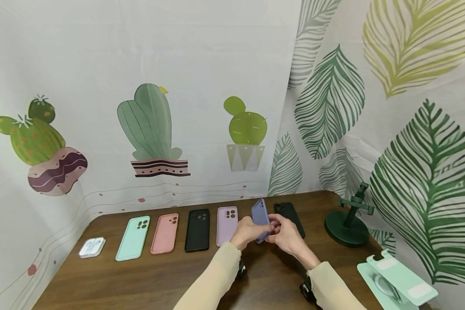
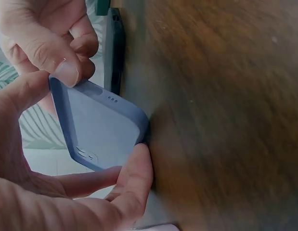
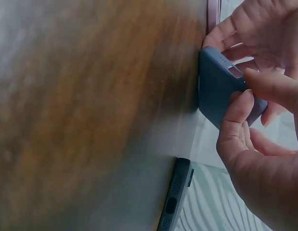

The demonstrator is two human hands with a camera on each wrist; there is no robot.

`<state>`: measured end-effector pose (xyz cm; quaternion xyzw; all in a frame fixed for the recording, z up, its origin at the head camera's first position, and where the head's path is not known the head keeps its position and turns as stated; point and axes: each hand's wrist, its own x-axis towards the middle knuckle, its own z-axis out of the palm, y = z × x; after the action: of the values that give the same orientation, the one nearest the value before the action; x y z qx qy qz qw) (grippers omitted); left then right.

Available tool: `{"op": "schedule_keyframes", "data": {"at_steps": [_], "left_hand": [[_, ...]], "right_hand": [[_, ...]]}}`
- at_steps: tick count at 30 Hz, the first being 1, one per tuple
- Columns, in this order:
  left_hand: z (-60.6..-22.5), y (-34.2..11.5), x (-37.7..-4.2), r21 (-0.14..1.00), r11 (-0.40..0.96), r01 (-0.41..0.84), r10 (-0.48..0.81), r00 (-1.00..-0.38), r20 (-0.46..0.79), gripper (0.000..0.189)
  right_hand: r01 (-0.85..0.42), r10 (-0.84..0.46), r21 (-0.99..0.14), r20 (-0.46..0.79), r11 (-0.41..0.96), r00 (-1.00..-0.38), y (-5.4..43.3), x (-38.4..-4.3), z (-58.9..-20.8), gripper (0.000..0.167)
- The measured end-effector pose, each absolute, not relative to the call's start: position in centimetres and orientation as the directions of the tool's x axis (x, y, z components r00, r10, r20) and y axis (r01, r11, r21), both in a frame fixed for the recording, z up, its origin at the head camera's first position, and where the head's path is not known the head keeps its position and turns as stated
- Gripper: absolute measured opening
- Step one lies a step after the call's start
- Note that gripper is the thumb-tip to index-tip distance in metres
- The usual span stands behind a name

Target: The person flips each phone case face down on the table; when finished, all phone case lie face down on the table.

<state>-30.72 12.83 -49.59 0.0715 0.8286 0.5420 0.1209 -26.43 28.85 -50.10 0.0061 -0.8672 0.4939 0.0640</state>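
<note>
Both hands hold a blue phone case [image 1: 260, 215] tilted up on its edge over the table, in the gap between a lilac case and a black one. My left hand [image 1: 249, 231] grips it along its left side, thumb at the near edge. With thumb and fingers my right hand [image 1: 284, 234] pinches the corner on the right. In the left wrist view the hollow inner side of the blue case [image 2: 103, 122] shows, with the camera cutout at the far end. The right wrist view shows its outer back and a slot in the rim.
Left of the hands lie a lilac case [image 1: 227, 228], a black case [image 1: 197, 232], a pink case [image 1: 164, 234], a mint case [image 1: 133, 239] and a small white box [image 1: 92, 248]. Another black case [image 1: 289, 215] lies right, near a green stand [image 1: 346, 228] and a mint stand [image 1: 397, 280].
</note>
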Motion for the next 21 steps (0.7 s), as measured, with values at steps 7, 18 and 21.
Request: {"op": "schedule_keyframes", "data": {"at_steps": [7, 18, 21], "left_hand": [[-49.3, 12.4, -30.9, 0.945, 0.318, -0.073, 0.295, -0.94, -0.172, 0.034], [-49.0, 10.9, -31.9, 0.956, 0.237, -0.175, 0.361, -0.897, -0.254, 0.056], [-48.7, 10.5, -31.9, 0.958, 0.229, -0.175, 0.37, -0.894, -0.252, 0.068]], "right_hand": [[-0.085, 0.028, -0.874, 0.112, 0.478, -0.993, 29.0, -26.3, -50.1, 0.074], [-0.085, -0.147, -0.9, 0.024, 0.428, -0.989, 29.1, -26.9, -50.9, 0.064], [-0.062, -0.14, -0.887, -0.003, 0.458, -0.99, 28.8, -27.2, -50.9, 0.061]]}}
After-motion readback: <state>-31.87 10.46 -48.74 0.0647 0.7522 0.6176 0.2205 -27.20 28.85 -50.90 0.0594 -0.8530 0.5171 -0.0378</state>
